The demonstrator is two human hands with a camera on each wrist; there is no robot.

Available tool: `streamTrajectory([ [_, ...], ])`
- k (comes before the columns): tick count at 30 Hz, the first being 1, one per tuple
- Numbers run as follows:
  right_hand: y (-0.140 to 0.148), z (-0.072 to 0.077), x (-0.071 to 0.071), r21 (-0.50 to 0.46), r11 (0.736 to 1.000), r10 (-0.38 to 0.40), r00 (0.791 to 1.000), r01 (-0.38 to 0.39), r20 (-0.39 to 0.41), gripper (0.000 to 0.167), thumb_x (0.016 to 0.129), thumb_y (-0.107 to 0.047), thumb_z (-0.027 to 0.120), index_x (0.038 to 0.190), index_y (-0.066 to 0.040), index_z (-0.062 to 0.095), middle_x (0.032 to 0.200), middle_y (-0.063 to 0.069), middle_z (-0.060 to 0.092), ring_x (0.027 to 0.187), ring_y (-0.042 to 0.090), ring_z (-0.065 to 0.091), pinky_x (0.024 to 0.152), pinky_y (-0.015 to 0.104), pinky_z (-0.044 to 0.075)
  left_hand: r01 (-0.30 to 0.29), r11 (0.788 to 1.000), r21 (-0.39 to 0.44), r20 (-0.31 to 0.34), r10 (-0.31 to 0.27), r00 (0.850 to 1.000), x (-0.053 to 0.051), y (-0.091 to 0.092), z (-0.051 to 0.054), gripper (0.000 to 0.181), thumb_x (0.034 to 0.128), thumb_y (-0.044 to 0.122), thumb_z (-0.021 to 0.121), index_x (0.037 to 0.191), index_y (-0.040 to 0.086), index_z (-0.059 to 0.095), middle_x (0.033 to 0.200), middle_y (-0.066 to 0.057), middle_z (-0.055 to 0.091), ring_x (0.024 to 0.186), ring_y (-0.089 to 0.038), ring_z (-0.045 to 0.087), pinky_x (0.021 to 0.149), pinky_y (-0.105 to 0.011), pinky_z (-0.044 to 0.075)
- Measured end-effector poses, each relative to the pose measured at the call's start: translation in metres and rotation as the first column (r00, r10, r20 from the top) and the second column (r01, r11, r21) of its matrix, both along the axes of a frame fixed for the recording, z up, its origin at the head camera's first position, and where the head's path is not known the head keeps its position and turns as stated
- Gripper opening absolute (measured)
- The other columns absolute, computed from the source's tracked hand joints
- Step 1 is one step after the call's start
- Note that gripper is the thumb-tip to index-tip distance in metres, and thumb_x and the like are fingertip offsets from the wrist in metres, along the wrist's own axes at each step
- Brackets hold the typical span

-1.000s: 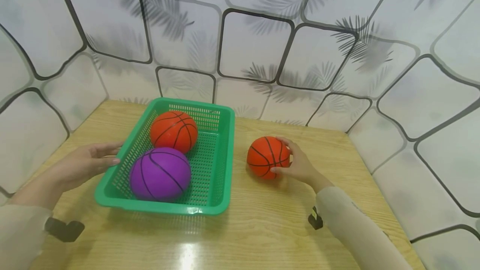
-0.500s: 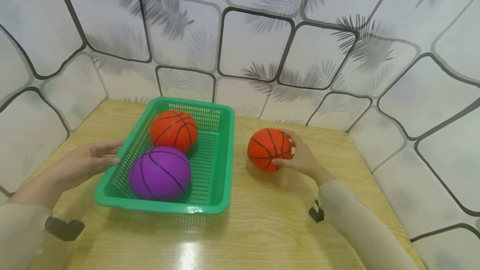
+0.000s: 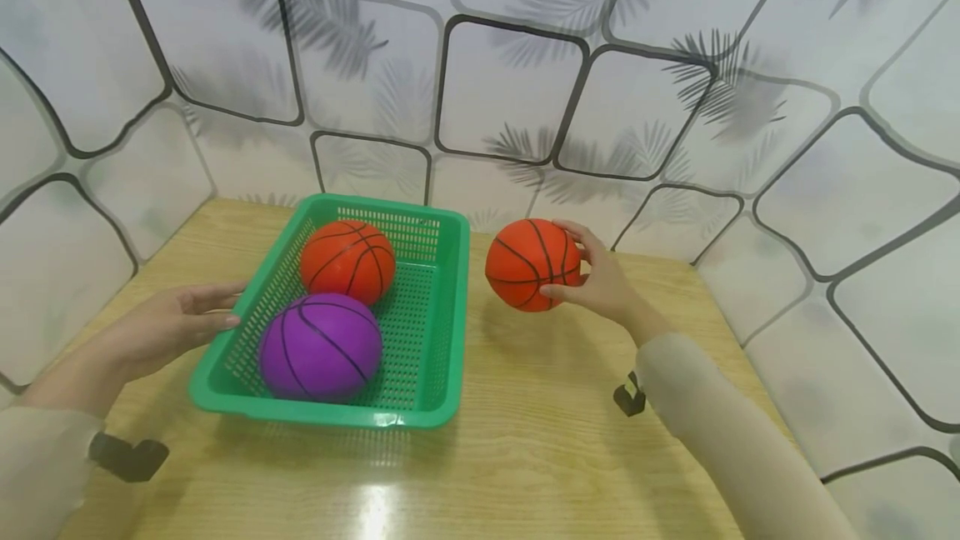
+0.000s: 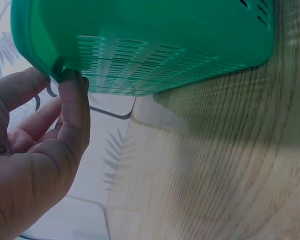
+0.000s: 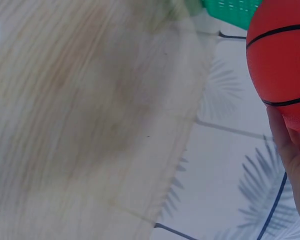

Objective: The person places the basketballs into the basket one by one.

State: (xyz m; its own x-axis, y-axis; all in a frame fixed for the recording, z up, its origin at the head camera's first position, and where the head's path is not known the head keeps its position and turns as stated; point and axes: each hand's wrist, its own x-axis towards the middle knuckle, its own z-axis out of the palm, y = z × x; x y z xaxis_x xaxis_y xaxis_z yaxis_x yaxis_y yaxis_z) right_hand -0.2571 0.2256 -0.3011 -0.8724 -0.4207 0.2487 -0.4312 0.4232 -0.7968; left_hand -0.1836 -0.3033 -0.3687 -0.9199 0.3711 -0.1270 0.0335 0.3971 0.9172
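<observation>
In the head view, my right hand [image 3: 607, 286] holds an orange toy basketball [image 3: 532, 265] above the table, thumb in front and fingers behind it. The right wrist view shows that ball [image 5: 285, 65] with fingertips against its lower side. My left hand [image 3: 176, 323] touches the left rim of a green plastic basket [image 3: 326, 413], its fingers fairly straight. The left wrist view has the fingertips at the rim's underside. Inside the basket sit a purple basketball [image 3: 321, 348] in front and another orange basketball [image 3: 348, 262] behind.
Everything stands on a light wooden table [image 3: 525, 440]. Patterned wall covering [image 3: 510, 90] closes off its back and both sides. The basket's right part shows a bare perforated floor. A dark device is strapped to each wrist.
My right hand has lifted the orange basketball off the table, moving it up and toward the back. My left hand and the basket have stayed where they were.
</observation>
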Motion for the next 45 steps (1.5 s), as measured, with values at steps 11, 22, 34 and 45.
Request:
streamTrajectory([
  [11, -0.029, 0.029, 0.001, 0.029, 0.999, 0.028, 0.999, -0.028, -0.018, 0.084, 0.073, -0.001, 0.080, 0.144, -0.011, 0.036, 0.143, 0.014, 0.038, 0.119, 0.033, 0.049, 0.077, 0.038, 0.056, 0.007, 0.999, 0.035, 0.008, -0.008, 1.000, -0.002, -0.002, -0.002, 0.063, 0.0988, 0.014, 0.052, 0.148, -0.007, 0.018, 0.152, -0.029, 0.015, 0.134, -0.046, 0.020, 0.089, -0.010, 0.041],
  [22, -0.068, 0.035, 0.000, 0.033, 0.991, 0.131, 0.991, -0.132, 0.011, 0.086, 0.072, 0.000, 0.080, 0.145, -0.009, 0.035, 0.144, 0.012, 0.037, 0.119, 0.032, 0.048, 0.074, 0.038, 0.057, -0.001, 0.999, 0.034, 0.009, 0.000, 1.000, -0.002, -0.001, -0.003, 0.063, 0.0985, 0.015, 0.053, 0.148, -0.006, 0.019, 0.152, -0.027, 0.018, 0.134, -0.044, 0.021, 0.090, -0.012, 0.041],
  [34, -0.096, 0.002, -0.022, 0.022, 0.970, 0.244, 0.969, -0.244, -0.026, 0.087, 0.069, -0.013, 0.086, 0.142, -0.022, 0.040, 0.138, 0.000, 0.042, 0.114, 0.024, 0.048, 0.070, 0.035, 0.058, -0.006, 1.000, 0.026, 0.013, 0.005, 1.000, -0.001, 0.000, -0.004, 0.065, 0.0978, 0.018, 0.055, 0.147, -0.007, 0.020, 0.151, -0.028, 0.020, 0.134, -0.044, 0.021, 0.090, -0.011, 0.039],
  [45, -0.119, -0.009, -0.025, 0.186, 0.955, 0.251, 0.963, -0.230, -0.097, 0.088, 0.067, -0.030, 0.088, 0.141, -0.024, 0.042, 0.128, -0.001, 0.051, 0.112, 0.015, 0.050, 0.084, 0.030, 0.051, -0.008, 1.000, 0.012, -0.012, 0.009, 1.000, -0.002, -0.002, -0.005, 0.063, 0.0981, 0.017, 0.054, 0.147, -0.007, 0.022, 0.150, -0.029, 0.019, 0.133, -0.028, 0.031, 0.090, -0.011, 0.040],
])
